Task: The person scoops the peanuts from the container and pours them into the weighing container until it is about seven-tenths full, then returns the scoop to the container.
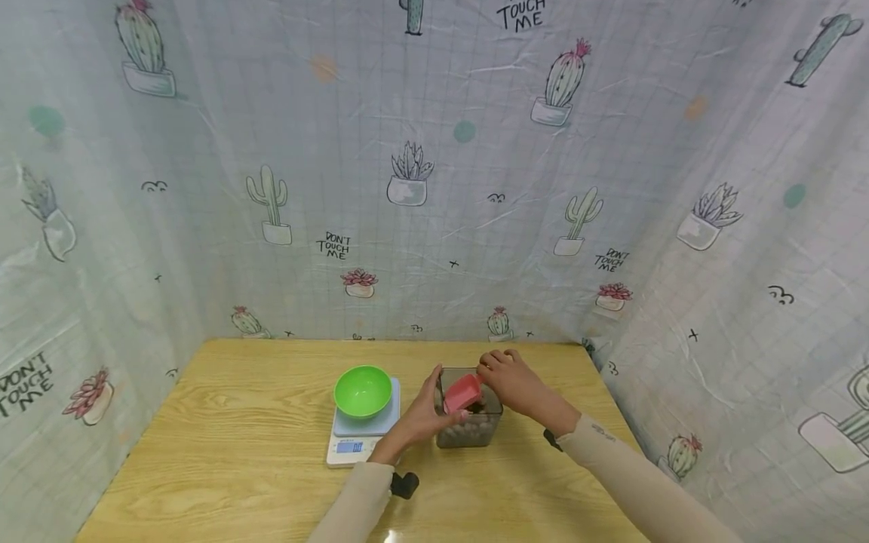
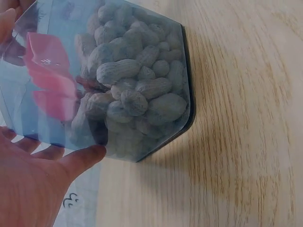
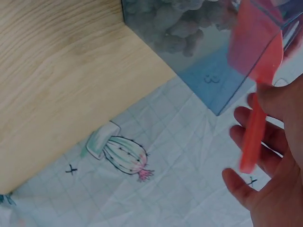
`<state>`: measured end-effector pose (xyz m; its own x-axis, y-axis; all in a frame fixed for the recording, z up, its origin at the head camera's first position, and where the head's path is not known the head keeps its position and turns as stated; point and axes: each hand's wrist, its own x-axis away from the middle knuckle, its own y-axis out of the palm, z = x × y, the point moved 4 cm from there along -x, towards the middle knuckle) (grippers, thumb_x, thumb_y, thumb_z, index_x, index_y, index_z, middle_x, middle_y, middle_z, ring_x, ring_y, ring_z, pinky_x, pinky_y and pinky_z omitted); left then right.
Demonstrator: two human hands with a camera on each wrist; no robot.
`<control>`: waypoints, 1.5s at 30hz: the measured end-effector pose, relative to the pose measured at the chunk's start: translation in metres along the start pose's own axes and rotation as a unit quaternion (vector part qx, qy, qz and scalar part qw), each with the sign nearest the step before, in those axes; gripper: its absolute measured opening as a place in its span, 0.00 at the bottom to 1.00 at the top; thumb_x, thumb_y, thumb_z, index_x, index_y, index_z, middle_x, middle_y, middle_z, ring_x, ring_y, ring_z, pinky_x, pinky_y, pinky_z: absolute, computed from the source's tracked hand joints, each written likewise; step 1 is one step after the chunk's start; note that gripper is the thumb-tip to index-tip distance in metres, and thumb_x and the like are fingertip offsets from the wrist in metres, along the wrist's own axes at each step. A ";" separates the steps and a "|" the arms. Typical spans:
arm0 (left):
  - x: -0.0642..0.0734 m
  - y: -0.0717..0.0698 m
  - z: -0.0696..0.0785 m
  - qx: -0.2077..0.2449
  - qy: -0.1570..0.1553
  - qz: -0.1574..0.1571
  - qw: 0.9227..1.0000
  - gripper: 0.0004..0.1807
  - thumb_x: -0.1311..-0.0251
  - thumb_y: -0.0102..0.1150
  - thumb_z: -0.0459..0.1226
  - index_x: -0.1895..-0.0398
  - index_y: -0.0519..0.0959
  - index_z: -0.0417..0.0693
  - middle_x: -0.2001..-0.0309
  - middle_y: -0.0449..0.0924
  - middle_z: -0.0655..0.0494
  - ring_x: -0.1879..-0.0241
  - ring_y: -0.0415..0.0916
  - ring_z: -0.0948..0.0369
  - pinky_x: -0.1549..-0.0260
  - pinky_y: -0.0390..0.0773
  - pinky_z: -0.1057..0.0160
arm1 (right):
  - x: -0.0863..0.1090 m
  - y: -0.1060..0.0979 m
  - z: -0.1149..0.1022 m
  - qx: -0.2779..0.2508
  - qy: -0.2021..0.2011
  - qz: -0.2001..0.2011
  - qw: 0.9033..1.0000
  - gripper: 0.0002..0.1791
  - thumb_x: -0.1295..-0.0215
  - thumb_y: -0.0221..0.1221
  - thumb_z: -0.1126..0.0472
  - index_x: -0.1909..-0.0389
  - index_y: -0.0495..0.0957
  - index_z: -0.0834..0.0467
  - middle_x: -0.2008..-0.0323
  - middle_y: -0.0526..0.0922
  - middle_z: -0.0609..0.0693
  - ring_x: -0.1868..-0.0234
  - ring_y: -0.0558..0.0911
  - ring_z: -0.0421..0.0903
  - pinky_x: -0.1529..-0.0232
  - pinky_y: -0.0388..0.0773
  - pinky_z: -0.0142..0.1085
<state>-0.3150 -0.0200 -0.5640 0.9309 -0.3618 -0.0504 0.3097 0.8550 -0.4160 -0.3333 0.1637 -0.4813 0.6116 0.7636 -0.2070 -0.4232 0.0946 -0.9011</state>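
Observation:
A see-through, dark-tinted container [image 1: 468,435] stands on the table, its lower part filled with unshelled peanuts [image 2: 151,87]. My left hand [image 1: 419,416] grips its left side near the rim, thumb at the front and fingers toward the back. Over the right rim, my right hand [image 1: 514,382] holds a pinkish-red plastic scoop [image 1: 463,393] by the handle. The right wrist view shows the handle [image 3: 253,137] between thumb and fingers, sticking out past the rim. Inside the container, the scoop's head [image 2: 49,61] tilts above the peanuts.
Left of the container, a white kitchen scale [image 1: 351,450] reads 0.0 and carries a bright green bowl [image 1: 363,392]. The wooden table [image 1: 237,437] is bounded at the back and sides by a cactus-print curtain [image 1: 421,249].

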 end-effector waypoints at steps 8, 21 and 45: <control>-0.003 -0.002 0.000 0.020 0.004 0.002 1.000 0.62 0.46 0.67 0.59 0.20 0.37 0.51 0.22 0.43 0.40 0.25 0.52 0.42 0.35 0.65 0.39 | -0.003 -0.011 -0.005 -0.001 -0.012 -0.014 1.000 0.13 0.33 0.61 0.63 0.50 0.74 0.54 0.59 0.78 0.50 0.59 0.77 0.48 0.60 0.73 0.43; -0.003 -0.006 0.000 0.022 0.009 -0.016 1.000 0.62 0.47 0.68 0.59 0.20 0.36 0.56 0.21 0.40 0.42 0.24 0.47 0.41 0.32 0.59 0.37 | -0.009 -0.028 0.007 0.063 -0.036 0.018 0.997 0.07 0.33 0.62 0.58 0.58 0.75 0.55 0.66 0.75 0.48 0.66 0.72 0.46 0.66 0.66 0.38; 0.002 -0.005 -0.003 -0.006 0.011 -0.029 1.000 0.60 0.47 0.64 0.64 0.20 0.35 0.67 0.20 0.40 0.51 0.24 0.49 0.43 0.34 0.63 0.38 | -0.014 0.007 -0.009 0.159 -0.116 -0.052 0.979 0.18 0.37 0.65 0.53 0.48 0.76 0.49 0.54 0.79 0.45 0.56 0.77 0.44 0.54 0.73 0.37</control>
<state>-0.3154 -0.0254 -0.5646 0.9071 -0.4184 -0.0452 0.3607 0.8282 -0.4290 -0.3389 0.1474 -0.4884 0.5090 0.8608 0.0043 -0.5762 0.3444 -0.7413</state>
